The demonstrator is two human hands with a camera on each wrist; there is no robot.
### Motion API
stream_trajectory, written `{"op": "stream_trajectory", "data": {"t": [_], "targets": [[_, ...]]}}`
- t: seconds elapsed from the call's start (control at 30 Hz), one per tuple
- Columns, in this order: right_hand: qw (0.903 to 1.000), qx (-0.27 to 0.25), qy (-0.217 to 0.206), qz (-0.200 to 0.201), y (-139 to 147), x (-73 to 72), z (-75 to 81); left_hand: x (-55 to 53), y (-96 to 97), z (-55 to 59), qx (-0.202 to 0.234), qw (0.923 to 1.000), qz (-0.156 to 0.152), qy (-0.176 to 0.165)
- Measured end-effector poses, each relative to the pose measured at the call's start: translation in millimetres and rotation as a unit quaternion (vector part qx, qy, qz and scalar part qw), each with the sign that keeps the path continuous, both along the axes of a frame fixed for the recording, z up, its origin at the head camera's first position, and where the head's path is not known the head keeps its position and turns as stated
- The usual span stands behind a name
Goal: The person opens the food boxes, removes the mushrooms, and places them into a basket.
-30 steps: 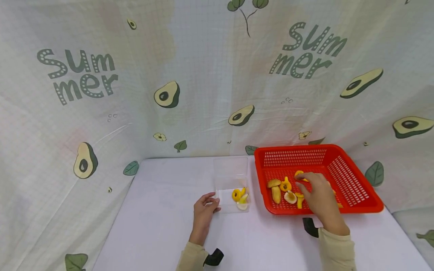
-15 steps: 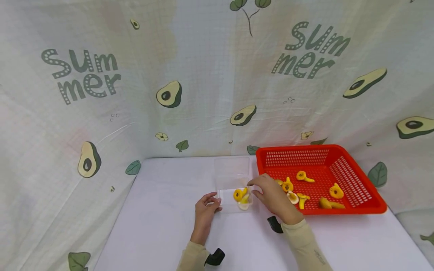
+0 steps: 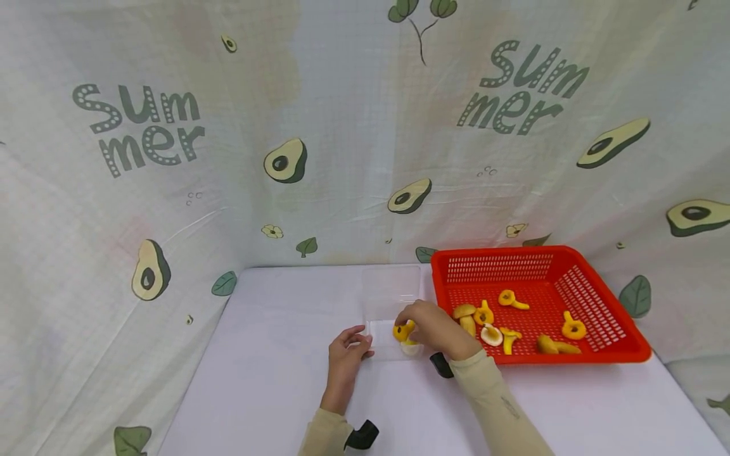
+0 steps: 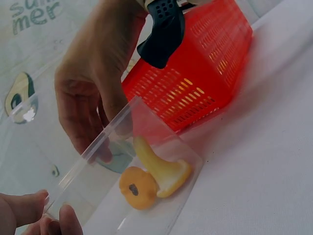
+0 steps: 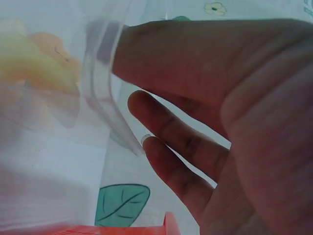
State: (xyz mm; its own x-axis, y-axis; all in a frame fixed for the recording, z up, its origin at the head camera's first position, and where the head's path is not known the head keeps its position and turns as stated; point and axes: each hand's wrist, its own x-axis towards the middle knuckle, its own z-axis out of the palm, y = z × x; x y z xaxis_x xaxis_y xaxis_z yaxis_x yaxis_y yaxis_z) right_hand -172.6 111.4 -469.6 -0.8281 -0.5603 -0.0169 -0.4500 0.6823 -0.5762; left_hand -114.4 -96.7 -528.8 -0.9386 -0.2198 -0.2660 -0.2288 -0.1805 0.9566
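Note:
A clear plastic box [image 3: 379,332] with its lid [image 3: 391,280] raised behind it stands mid-table. Inside lie a yellow-orange mushroom [image 4: 138,187] and another with a yellow stem and pale underside [image 4: 168,175]. My left hand [image 3: 344,367] pinches the box's left edge between thumb and fingers. From the right, my right hand [image 3: 438,329] dips its fingers over the box wall, close above the mushrooms. Its thumb [image 4: 117,107] and fingers stand apart, with nothing showing between them. In the right wrist view, the box wall partly covers the right fingertips.
A red perforated basket [image 3: 618,316] stands right of the box, holding several mushrooms. Among them are a brown-capped mushroom [image 3: 464,311] and a yellow chanterelle-like one [image 3: 513,299]. A printed cloth [image 3: 342,126] hangs behind the white table [image 3: 274,367].
My right hand has moved left from over the basket to the box, fingers now over the mushrooms there. A yellow mushroom at the basket's right has shifted slightly. The left hand keeps its place.

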Motion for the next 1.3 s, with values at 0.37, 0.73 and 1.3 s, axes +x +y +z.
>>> {"op": "stream_trajectory", "data": {"t": [0.37,0.73,1.3], "targets": [[0.9974,0.062,-0.006,0.037,-16,-5.2,-2.0,0.0,-1.9,-0.6,-0.005,1.0,-0.006,0.003],[0.9951,0.097,-0.009,0.017,-33,-11.3,-10.1,-0.3,-3.3,-1.2,-0.003,1.0,-0.008,0.002],[0.9959,0.077,0.049,-0.003,-39,-9.5,-22.7,0.7,-2.6,-4.2,-0.001,1.0,-0.005,-0.002]]}}
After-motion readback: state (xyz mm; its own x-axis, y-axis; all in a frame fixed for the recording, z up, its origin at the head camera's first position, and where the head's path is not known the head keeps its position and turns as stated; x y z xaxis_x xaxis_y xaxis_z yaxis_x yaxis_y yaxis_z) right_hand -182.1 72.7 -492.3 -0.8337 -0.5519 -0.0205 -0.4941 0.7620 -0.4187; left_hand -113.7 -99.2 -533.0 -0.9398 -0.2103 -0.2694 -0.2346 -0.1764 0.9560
